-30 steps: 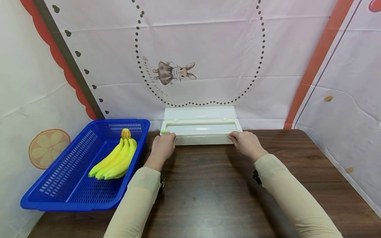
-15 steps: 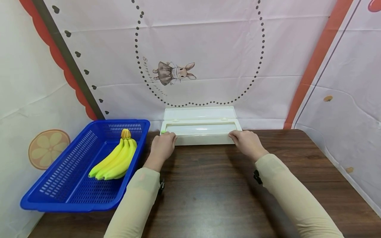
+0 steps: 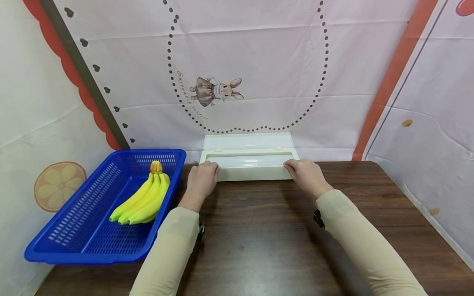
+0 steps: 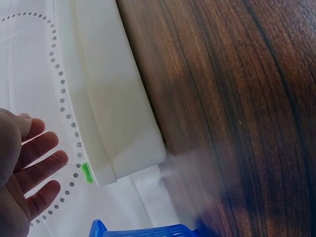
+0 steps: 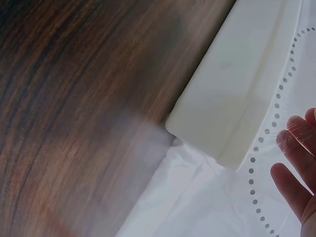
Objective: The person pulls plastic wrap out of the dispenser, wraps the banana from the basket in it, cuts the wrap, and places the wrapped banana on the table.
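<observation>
A long white cling film dispenser (image 3: pixel 255 173) stands against the back wall, its lid (image 3: pixel 248 141) raised behind it. At its left end is a green slider (image 4: pixel 87 172). My left hand (image 3: pixel 203 177) is at the front left corner with thumb and forefinger pinched together. My right hand (image 3: pixel 305 176) pinches the same way at the front right corner. Thin, clear cling film shows as a faint sheen and creases over the fingers in the right wrist view; its edge is hard to see. In both wrist views, the other fingers spread loosely above the box.
On the left sits a blue plastic basket (image 3: pixel 89 258) holding a bunch of bananas (image 3: pixel 146 199). A printed cloth (image 3: pixel 281 74) hangs behind and at both sides of the dark wooden table (image 3: pixel 252 242).
Both hands have risen very slightly over the front edge of the dispenser, and the left one covers more of the green slider. Dispenser, basket and bananas stay put.
</observation>
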Tool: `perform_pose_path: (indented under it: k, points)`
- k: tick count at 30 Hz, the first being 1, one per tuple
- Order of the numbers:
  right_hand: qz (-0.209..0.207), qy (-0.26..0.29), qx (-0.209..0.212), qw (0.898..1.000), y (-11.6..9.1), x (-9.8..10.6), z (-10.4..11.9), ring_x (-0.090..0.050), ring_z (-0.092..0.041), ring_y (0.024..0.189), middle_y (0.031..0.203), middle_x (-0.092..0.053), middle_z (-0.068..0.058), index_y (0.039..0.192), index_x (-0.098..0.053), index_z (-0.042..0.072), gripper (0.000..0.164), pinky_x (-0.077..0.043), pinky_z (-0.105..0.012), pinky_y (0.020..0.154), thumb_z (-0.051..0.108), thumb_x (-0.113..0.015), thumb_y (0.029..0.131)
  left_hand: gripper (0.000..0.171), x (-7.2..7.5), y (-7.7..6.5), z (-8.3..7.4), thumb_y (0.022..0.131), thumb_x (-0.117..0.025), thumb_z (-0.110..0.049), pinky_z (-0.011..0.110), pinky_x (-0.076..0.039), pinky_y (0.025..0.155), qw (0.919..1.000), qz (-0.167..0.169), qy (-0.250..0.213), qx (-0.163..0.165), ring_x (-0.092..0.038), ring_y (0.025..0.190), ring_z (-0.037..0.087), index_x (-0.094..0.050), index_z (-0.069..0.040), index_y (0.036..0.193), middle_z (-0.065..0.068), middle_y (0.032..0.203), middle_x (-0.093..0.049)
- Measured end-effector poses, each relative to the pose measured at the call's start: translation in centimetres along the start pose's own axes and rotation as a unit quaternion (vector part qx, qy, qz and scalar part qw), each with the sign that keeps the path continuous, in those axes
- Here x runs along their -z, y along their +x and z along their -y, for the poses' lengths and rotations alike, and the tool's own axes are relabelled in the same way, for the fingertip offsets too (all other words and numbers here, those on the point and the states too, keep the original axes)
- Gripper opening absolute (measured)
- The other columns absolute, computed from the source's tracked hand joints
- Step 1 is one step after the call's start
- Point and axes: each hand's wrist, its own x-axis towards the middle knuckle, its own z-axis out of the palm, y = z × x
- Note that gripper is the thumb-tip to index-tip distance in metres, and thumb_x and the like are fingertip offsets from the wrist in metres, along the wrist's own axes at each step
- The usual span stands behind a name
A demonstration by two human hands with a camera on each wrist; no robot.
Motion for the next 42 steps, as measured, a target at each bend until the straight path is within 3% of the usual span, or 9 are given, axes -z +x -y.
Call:
perform_pose_path:
  k: [7,15,24,42]
  points:
    - [0.014,-0.01,0.012,1.0,0.2,0.2,-0.2,-0.069,-0.027,0.075,0.091,-0.073,-0.01,0.108,-0.069,0.008,0.021,-0.054,-0.045,0.068,0.019,-0.057,0.095,0.023,0.2,0.0,0.0,0.097,-0.053,-0.023,0.043,-0.05,0.064,0.9998,-0.016,-0.006,-0.007,-0.065,0.073,0.028,-0.069,-0.007,0.094,0.009,0.081,-0.066]
    - [0.017,-0.014,0.015,1.0,0.4,0.5,-0.2,-0.068,-0.025,0.071,0.083,-0.072,-0.008,0.106,-0.069,0.008,0.02,-0.053,-0.044,0.067,0.018,-0.056,0.095,0.02,0.4,0.2,0.0,0.096,-0.055,-0.021,0.043,-0.05,0.065,0.9998,-0.016,-0.005,-0.009,-0.066,0.074,0.028,-0.069,-0.006,0.092,0.01,0.082,-0.067]
    - [0.021,-0.011,0.019,1.0,0.7,0.9,-0.1,-0.068,-0.027,0.074,0.088,-0.073,-0.01,0.106,-0.07,0.007,0.021,-0.053,-0.044,0.068,0.018,-0.056,0.095,0.021,0.6,0.2,-0.1,0.096,-0.054,-0.02,0.044,-0.049,0.066,0.9997,-0.023,-0.004,-0.01,-0.066,0.075,0.029,-0.069,-0.006,0.092,0.011,0.082,-0.067]
    - [-0.001,-0.013,0.032,0.999,0.7,1.3,-0.2,-0.069,-0.029,0.072,0.085,-0.073,-0.01,0.103,-0.07,0.008,0.018,-0.053,-0.046,0.065,0.016,-0.058,0.094,0.02,1.5,0.3,-0.3,0.096,-0.055,-0.019,0.045,-0.049,0.066,0.9996,-0.026,-0.003,-0.013,-0.066,0.077,0.03,-0.068,-0.005,0.093,0.012,0.084,-0.068]
